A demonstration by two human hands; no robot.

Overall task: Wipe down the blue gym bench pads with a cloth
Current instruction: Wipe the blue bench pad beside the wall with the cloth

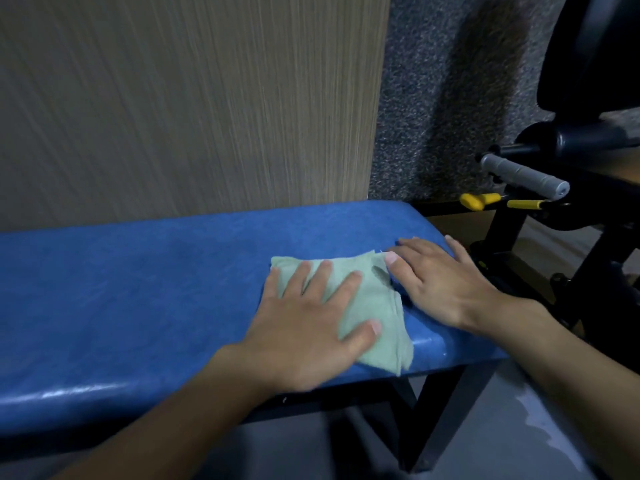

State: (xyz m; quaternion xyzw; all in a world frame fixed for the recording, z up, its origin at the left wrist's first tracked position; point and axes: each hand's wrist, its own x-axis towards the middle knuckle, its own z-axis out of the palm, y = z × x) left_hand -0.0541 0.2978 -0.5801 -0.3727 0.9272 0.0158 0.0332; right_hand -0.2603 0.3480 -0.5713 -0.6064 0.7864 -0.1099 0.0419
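The cloth [388, 306] lies flat on the right part of the bench pad [138, 299], reaching its near edge. The left hand [304, 334] rests flat on the cloth's left side. The right hand [446, 285] lies flat on the pad just right of the cloth, thumb at the cloth's far right corner. Behind the pad stands a wall panel [190, 98], with a carpeted wall [433, 98] to its right. An exercise machine's handle grip [523, 174] lies beyond the pad's right end. The bench leg [440, 417] stands under the pad's right end.

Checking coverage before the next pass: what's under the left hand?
The light green cloth, pressed flat on the blue bench pad by the left hand. The pad surface beneath the cloth is covered, so its cleanliness cannot be seen.
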